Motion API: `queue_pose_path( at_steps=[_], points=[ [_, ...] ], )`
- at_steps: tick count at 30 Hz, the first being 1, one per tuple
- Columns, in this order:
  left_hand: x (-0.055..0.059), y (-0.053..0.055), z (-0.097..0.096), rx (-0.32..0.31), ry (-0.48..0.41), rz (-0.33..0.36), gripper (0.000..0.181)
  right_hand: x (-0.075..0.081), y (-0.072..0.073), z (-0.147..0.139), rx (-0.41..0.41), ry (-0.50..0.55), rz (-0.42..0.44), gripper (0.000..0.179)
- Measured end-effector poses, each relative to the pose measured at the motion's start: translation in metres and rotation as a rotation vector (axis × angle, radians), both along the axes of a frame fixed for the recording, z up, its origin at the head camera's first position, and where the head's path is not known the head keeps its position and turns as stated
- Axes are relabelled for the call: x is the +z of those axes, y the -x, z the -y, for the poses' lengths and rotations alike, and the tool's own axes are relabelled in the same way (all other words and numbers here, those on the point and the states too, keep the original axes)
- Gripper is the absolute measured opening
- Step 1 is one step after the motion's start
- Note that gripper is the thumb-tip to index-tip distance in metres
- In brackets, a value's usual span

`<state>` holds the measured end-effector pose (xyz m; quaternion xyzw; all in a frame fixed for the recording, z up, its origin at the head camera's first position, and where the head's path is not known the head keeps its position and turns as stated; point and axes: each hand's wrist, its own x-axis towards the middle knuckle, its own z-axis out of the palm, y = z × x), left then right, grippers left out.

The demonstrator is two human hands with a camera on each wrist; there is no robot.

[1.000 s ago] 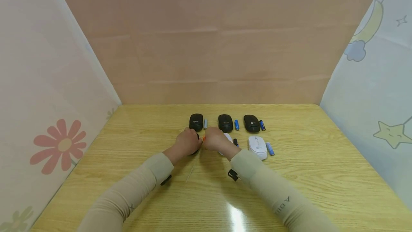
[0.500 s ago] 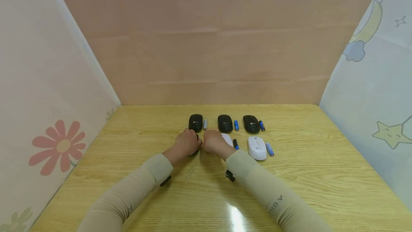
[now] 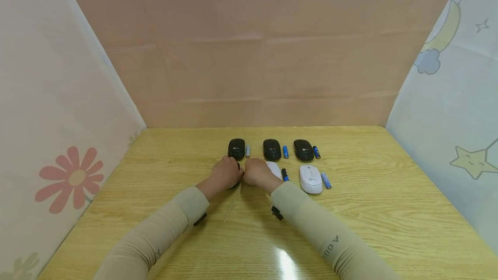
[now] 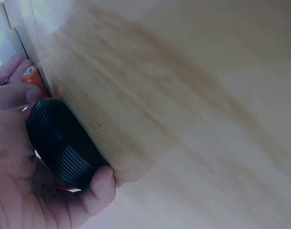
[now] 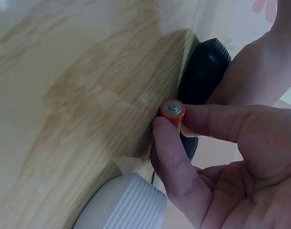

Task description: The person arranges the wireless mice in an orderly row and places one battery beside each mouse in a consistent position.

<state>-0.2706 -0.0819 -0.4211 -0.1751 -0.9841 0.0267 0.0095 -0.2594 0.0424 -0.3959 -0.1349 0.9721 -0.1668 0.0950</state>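
Observation:
My left hand (image 3: pixel 226 172) holds a black computer mouse (image 4: pixel 64 143) by its ribbed sides, thumb on one side and fingers on the other. In the head view most of this mouse is hidden under the hand. Close beside it, my right hand (image 3: pixel 260 172) pinches an orange AA battery (image 5: pixel 172 112) between thumb and fingers, its raised metal end pointing to the right wrist camera. The battery is at the mouse's right side, near the left fingertips. A white mouse (image 3: pixel 275 168) lies partly behind the right hand.
Three black mice stand in the back row: left (image 3: pixel 236 148), middle (image 3: pixel 272 149) and right (image 3: pixel 303 149), each with a battery beside it. Another white mouse (image 3: pixel 311 179) and a blue battery (image 3: pixel 326 180) lie to the right. A thin pale stick (image 3: pixel 230 211) lies in front.
My right hand and forearm have shifted slightly left and nearer to me; the battery's orange end no longer shows in the head view. The left hand stays on the black mouse.

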Motion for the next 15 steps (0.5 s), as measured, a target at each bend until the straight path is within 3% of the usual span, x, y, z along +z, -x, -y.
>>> queue_pose_path(
  at_steps=[5, 15],
  points=[
    [-0.0020, 0.0009, 0.0005, -0.009, 0.001, -0.013, 0.047, -0.0011, 0.0008, 0.0000, -0.011, 0.019, 0.018, 0.031],
    [-0.0016, 0.0025, -0.0011, 0.033, 0.018, 0.035, 0.048, 0.0017, -0.0002, 0.0020, -0.011, 0.013, 0.025, 0.031]
  ],
)
